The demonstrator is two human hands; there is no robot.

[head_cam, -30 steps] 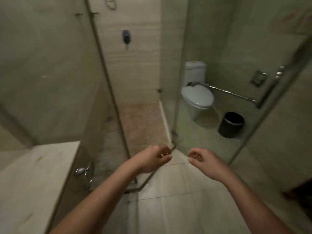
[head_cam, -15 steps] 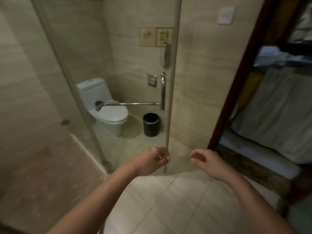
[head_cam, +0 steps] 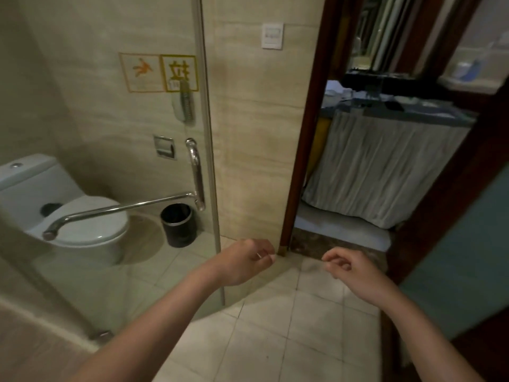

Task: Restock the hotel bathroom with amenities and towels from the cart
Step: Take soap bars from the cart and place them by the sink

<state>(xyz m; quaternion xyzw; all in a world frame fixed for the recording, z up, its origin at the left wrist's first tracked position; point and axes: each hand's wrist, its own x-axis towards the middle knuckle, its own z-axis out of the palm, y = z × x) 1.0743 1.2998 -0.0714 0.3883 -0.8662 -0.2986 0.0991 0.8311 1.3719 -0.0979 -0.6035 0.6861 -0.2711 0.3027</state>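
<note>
I stand on the tiled bathroom floor facing the doorway. The housekeeping cart (head_cam: pixel 385 166), skirted in pale pleated cloth with folded items on its dark top shelf, stands just outside the dark wooden door frame (head_cam: pixel 305 150). My left hand (head_cam: pixel 245 261) and my right hand (head_cam: pixel 349 267) hang in front of me at waist height, fingers loosely curled, holding nothing. Both are well short of the cart.
A glass partition with a chrome handle (head_cam: pixel 196 172) stands at left; behind it are a white toilet (head_cam: pixel 63 216), a grab bar (head_cam: pixel 118 209) and a black waste bin (head_cam: pixel 179 224). A light switch (head_cam: pixel 272 35) sits on the tiled wall.
My view has swung right from the shower stall to the toilet and then the doorway, bringing the cart into sight. Both hands keep the same loose pose.
</note>
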